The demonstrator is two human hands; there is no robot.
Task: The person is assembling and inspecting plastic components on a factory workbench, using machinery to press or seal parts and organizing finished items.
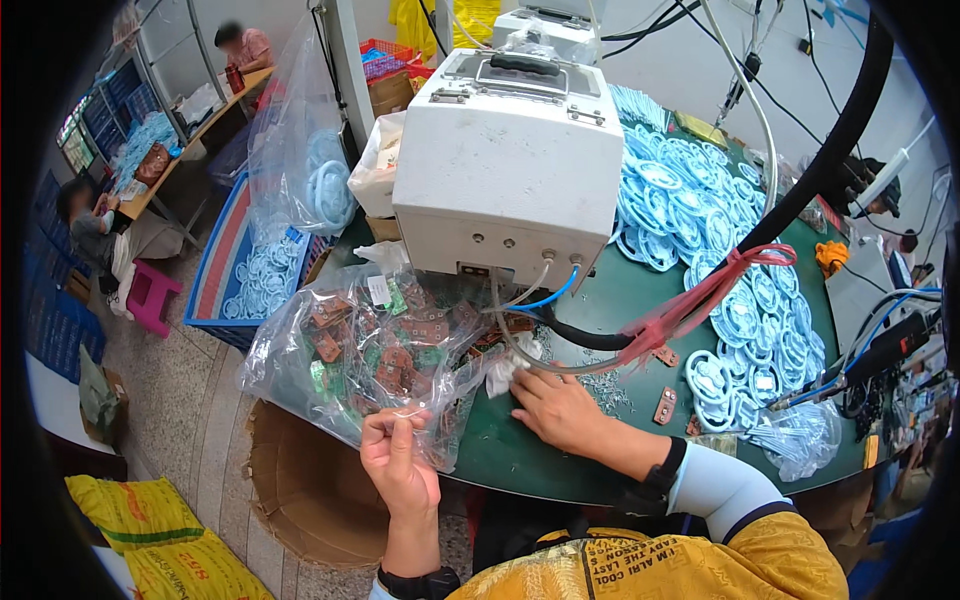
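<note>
My left hand (402, 458) pinches the near edge of a clear plastic bag (290, 350) between thumb and fingers. Inside the bag lie several brown and green circuit boards (395, 362). Low over the green table (510, 455), my right hand (562, 408) has its fingers curled against a crumpled white cloth (504, 372), beside the bag's right side. The fingertips are partly hidden there. Small metal bits (605, 390) are scattered just beyond the right hand, and a loose brown board (664, 405) lies to its right.
A white machine (510, 160) stands beyond my hands, its black cable (800, 200) arching to the right. Coiled light-blue cables (740, 300) heap at right. A cardboard box (305, 490) stands below the table edge; a blue crate (225, 275) is at left. Two people sit far left.
</note>
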